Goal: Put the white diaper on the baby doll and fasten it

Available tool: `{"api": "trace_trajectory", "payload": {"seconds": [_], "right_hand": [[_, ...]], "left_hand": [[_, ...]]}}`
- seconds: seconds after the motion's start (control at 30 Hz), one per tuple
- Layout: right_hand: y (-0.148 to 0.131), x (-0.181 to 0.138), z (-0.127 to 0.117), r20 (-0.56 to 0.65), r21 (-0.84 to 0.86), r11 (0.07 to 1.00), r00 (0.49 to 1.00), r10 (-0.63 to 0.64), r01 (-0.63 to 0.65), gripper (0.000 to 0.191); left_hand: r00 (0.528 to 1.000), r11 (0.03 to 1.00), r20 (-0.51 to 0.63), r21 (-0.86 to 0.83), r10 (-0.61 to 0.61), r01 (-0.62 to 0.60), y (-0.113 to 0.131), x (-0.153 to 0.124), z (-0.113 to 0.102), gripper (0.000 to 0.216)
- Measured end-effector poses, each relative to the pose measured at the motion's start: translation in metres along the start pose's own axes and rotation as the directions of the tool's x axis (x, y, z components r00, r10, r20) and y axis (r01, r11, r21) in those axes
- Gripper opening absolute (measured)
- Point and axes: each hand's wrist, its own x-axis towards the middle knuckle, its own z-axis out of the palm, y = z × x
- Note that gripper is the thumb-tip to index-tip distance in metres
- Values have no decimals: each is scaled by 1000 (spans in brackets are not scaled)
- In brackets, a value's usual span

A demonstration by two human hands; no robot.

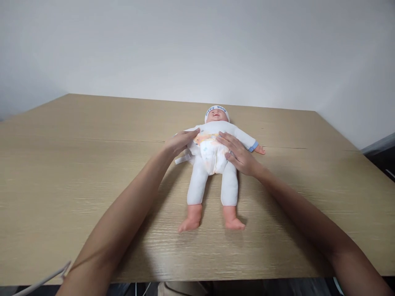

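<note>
A baby doll (228,184) in a white suit and cap lies on its back on the wooden table (77,164), head away from me. A white diaper (212,155) is wrapped round its hips. My left hand (180,142) rests at the doll's left side, fingers stretched onto the diaper's edge beside a loose tab. My right hand (239,153) lies flat on the diaper's right side, fingers spread over the doll's belly.
The table's far edge meets a plain white wall. A white cable (40,281) runs past the table's near left corner. Dark floor shows under the near edge and at the far right.
</note>
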Motion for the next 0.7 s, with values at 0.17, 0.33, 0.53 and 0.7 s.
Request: {"api": "trace_trajectory", "payload": {"seconds": [0.17, 0.33, 0.53, 0.7], "right_hand": [[-2, 3, 0, 1, 24, 1000, 1000, -3, 3, 62], [9, -8, -2, -110, 39, 994, 988, 107, -103, 64], [32, -56, -16, -389, 19, 858, 787, 480, -514, 47], [24, -73, -18, -358, -31, 783, 738, 571, -621, 29]], "left_hand": [[941, 907, -236, 400, 243, -134, 4, -7, 14, 33], [719, 579, 78, 536, 691, -615, 14, -21, 44, 27], [672, 485, 342, 492, 656, -723, 20, -31, 51, 40], [727, 469, 325, 592, 605, -655, 22, -35, 55, 38]]}}
